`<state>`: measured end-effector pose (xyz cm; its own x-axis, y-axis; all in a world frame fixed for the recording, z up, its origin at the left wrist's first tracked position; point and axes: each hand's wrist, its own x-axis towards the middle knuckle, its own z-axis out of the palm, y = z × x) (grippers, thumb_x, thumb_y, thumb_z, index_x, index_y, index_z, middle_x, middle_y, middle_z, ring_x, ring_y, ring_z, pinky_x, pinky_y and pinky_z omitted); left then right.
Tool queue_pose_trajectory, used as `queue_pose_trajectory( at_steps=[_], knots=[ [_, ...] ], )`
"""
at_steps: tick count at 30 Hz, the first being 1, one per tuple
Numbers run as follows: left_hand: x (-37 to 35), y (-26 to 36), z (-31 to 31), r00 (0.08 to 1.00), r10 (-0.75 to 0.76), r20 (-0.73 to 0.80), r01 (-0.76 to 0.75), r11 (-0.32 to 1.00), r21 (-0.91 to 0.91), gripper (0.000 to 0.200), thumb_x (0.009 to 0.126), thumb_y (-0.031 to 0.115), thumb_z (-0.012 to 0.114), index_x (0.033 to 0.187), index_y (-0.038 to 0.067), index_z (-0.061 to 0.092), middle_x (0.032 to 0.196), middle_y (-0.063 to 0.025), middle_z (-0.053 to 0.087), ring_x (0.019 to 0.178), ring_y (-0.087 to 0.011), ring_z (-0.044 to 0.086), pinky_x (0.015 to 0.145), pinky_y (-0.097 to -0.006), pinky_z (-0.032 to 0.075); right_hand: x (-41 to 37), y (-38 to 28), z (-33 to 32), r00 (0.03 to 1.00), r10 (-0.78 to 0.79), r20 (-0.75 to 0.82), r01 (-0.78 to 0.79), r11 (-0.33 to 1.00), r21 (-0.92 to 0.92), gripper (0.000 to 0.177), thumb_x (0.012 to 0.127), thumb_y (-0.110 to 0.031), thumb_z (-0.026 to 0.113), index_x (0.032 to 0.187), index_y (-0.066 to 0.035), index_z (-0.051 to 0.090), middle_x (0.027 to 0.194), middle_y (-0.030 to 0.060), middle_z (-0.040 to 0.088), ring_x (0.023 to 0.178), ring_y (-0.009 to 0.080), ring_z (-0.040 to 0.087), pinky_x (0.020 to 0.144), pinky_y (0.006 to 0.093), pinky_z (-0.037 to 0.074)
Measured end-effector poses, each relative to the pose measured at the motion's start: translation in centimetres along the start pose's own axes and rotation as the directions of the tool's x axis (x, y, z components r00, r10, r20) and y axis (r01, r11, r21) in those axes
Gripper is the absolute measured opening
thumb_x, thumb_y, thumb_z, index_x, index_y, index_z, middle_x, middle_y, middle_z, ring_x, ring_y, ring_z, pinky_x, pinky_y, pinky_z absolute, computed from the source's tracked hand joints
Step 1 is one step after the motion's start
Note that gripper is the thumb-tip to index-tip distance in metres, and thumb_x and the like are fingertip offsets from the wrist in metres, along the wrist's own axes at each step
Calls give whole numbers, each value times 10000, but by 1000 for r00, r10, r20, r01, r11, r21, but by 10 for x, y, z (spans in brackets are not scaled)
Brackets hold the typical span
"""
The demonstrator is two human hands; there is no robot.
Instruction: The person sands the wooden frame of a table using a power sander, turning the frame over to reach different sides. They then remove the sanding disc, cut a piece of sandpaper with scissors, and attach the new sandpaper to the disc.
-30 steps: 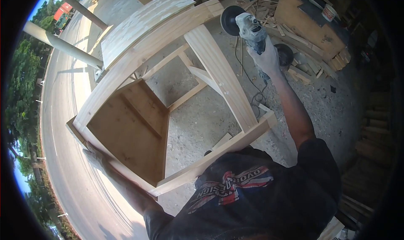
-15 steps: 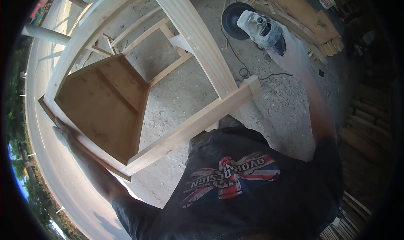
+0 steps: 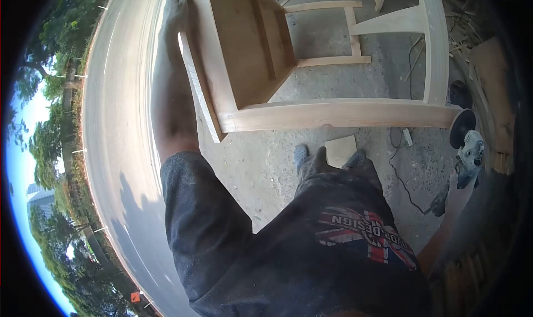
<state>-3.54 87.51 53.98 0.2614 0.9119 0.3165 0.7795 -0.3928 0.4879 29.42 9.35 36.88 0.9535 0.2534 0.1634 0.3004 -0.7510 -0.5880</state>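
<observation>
A pale wooden chair frame point(image 3: 338, 113), with a brown underside panel point(image 3: 244, 36), lies tipped across the upper part of the head view. My left hand point(image 3: 175, 12) is closed on the edge of its seat at the upper left. At the right, my right hand point(image 3: 459, 190) is wrapped round a dusty angle grinder point(image 3: 472, 150). The grinder's dark round disc point(image 3: 462, 128) is at the right end of the near rail, apparently touching it. Part of the right hand is in shadow, behind the tool.
Another wooden frame point(image 3: 355, 31) stands behind on the concrete floor point(image 3: 266, 178). A cord point(image 3: 402, 183) runs over the floor near my feet, by a light square board point(image 3: 341, 151). Wood scraps and boards point(image 3: 497, 83) line the right side; a road point(image 3: 119, 122) passes on the left.
My view has swung left, and the chair frame appears turned, its near rail now level. The grinder has come from well apart to the rail's end. My left hand still holds the seat edge.
</observation>
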Motion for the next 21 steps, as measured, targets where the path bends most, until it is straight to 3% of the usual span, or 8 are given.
queue_pose_trajectory(
  at_steps=[4,5,10,11,12,14,18,21],
  knots=[
    [66,-38,21,992,125,-4,-125,990,-60,617,1004,546,600,1130,-57,569,947,-208,679,895,-331,699,782,-477,542,-69,-95,28,993,100,63,-101,995,4,837,956,-273,747,1602,6,293,1580,206,424,1447,333,437,1198,433,346],
    [63,-32,29,975,144,-170,-148,989,-10,512,1022,459,608,1104,-46,619,970,-208,703,966,-346,700,828,-482,533,-84,-109,43,995,74,66,-78,995,65,837,950,-263,755,1598,9,300,1573,207,430,1439,329,446,1195,430,346],
    [71,-14,41,884,258,-391,-339,928,-155,398,998,160,686,1343,77,506,1245,-181,637,1166,-346,648,1036,-561,529,-157,-185,81,998,-57,25,49,971,233,832,924,-222,784,1579,20,332,1512,198,487,1380,304,495,1177,408,353],
    [52,6,24,742,537,-401,-576,817,29,442,991,248,699,1353,86,502,1273,-173,636,1218,-372,609,1084,-575,478,-153,-204,84,996,-83,46,62,938,342,818,910,-175,791,1567,24,345,1489,196,505,1358,294,512,1161,405,371],
    [39,20,16,527,770,-360,-759,617,209,496,985,335,711,1362,95,498,1302,-165,634,1271,-397,570,1132,-589,427,-156,-216,86,992,-108,59,70,890,451,806,896,-128,797,1554,29,357,1466,194,522,1337,283,530,1145,402,389],
    [38,25,61,354,912,-209,-917,382,114,404,1043,385,599,1079,-12,662,1026,-207,723,1015,-357,698,849,-484,534,-162,-226,89,997,-77,26,56,882,468,775,896,-84,781,1546,23,371,1441,172,532,1300,252,542,1127,381,399],
    [-87,41,67,502,810,304,-774,577,-260,488,1022,482,611,1119,11,691,1009,-209,730,992,-393,695,855,-480,546,-168,-214,92,999,49,-13,-34,846,532,748,892,-98,794,1520,22,405,1372,146,577,1215,222,593,1052,354,465],
    [-110,37,92,541,709,452,-742,656,-139,645,1007,630,533,1013,3,686,906,-244,721,917,-423,705,814,-496,549,-167,-207,99,994,107,2,-89,822,562,708,890,-120,807,1485,14,446,1315,124,606,1137,197,627,987,339,506]
  ],
)
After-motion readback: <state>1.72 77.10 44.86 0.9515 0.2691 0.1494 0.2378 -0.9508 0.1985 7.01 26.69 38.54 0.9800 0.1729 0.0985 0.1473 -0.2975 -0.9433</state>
